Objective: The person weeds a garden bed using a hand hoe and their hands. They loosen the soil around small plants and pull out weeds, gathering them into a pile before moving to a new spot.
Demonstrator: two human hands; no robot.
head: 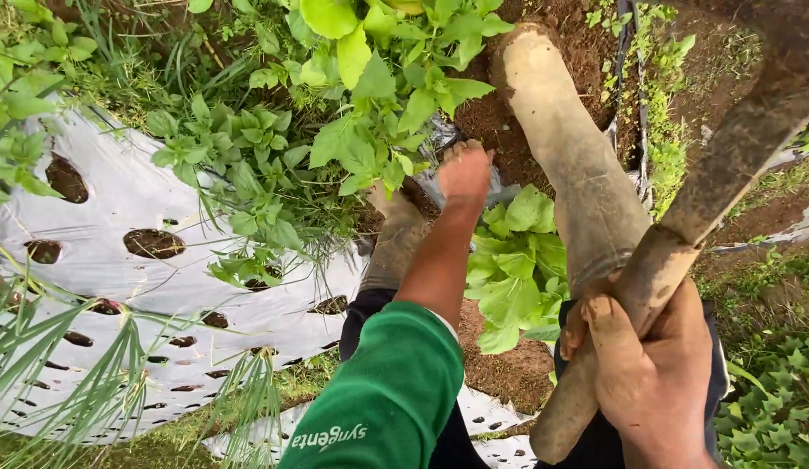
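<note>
- Left hand (464, 174), centre of the frame, reaches down into the base of a leafy green weed clump (370, 113); fingers are curled into the stems, soil on the knuckles. Whether it has a firm hold on the stems I cannot tell, since leaves hide the fingertips.
- Right hand (652, 365), lower right, is wrapped tight round a muddy wooden tool handle (674, 252) that runs up to the upper right corner; the blade end is out of view.
- Green sleeve (387, 399) covers the left arm at the bottom centre.
- Two mud-caked rubber boots: one (570, 148) stretches up right of centre, the other (396, 247) sits just beside the left wrist.
- White plastic mulch sheet (118, 208) with planting holes fills the left side; several holes show bare soil.
- Progress, judged: the clump stands rooted and full, and a smaller leafy plant (517, 260) grows between the boots. Grass (100, 399) spills over the sheet lower left. Bare dark soil (552, 43) shows at upper centre. Most growth looks uncleared.
</note>
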